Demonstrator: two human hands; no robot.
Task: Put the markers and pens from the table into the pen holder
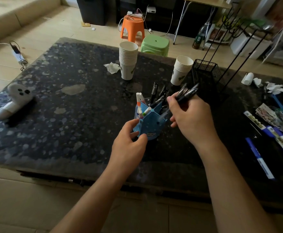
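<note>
A blue pen holder (150,122) stands near the middle of the dark stone table (70,115). White markers (138,101) with coloured bands fill its left compartment, and black pens (156,93) stick up from its back. My left hand (129,145) grips the holder's lower left wall. My right hand (190,118) is closed around a bundle of black pens (187,94), tilted over the holder's right side. More blue and white markers (258,158) lie on the table at the right.
Two stacks of paper cups (128,61) (181,70) stand behind the holder. A black mesh basket (206,73) is at the back right. Crumpled tissues (112,67) and papers (270,113) are scattered about. A white ghost-shaped toy (15,101) lies at the left.
</note>
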